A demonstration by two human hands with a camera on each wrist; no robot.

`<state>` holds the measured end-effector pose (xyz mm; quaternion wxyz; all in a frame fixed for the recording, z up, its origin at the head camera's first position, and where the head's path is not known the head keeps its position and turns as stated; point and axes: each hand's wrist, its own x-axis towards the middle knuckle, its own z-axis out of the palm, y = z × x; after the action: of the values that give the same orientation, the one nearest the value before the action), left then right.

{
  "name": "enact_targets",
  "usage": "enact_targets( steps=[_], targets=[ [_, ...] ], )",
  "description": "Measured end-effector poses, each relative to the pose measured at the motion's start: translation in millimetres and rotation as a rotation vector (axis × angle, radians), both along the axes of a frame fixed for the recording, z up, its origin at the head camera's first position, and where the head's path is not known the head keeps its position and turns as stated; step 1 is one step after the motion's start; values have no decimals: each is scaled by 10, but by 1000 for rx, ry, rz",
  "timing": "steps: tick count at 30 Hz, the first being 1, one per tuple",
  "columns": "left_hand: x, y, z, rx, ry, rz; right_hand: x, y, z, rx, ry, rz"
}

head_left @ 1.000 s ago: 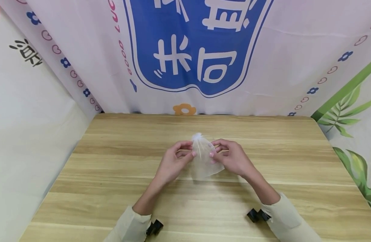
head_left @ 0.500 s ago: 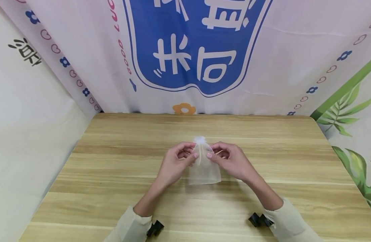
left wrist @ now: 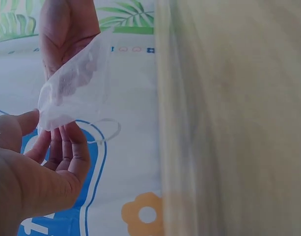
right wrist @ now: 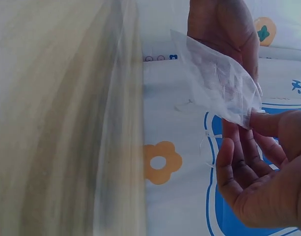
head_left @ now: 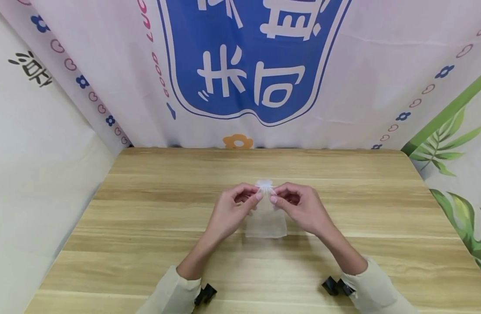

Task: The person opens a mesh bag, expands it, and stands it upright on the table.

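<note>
Currently | white pouch (head_left: 266, 223) above table (head_left: 154, 209) | left fingers (head_left: 253, 200): pinching one side below gathered top (head_left: 264, 183) | right fingers (head_left: 279, 202): pinching other

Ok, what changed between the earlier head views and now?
The sheer bag has straightened, its gathered top shifting slightly right; the left hand and right hand have drawn closer together below that top. Both still pinch the bag; the wooden table looks unchanged.
</note>
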<state>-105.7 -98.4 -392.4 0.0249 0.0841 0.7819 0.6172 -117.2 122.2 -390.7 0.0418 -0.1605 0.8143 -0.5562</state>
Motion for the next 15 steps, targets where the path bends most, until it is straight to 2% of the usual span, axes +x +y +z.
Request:
enact_targets(
  steps=[8, 15],
  targets=[
    [-127, 62, 155, -45, 95, 1, -124, 8, 111, -12, 79, -52],
    [-250, 98, 217, -50, 119, 7, -187, 10, 201, -22, 103, -83]
  ],
)
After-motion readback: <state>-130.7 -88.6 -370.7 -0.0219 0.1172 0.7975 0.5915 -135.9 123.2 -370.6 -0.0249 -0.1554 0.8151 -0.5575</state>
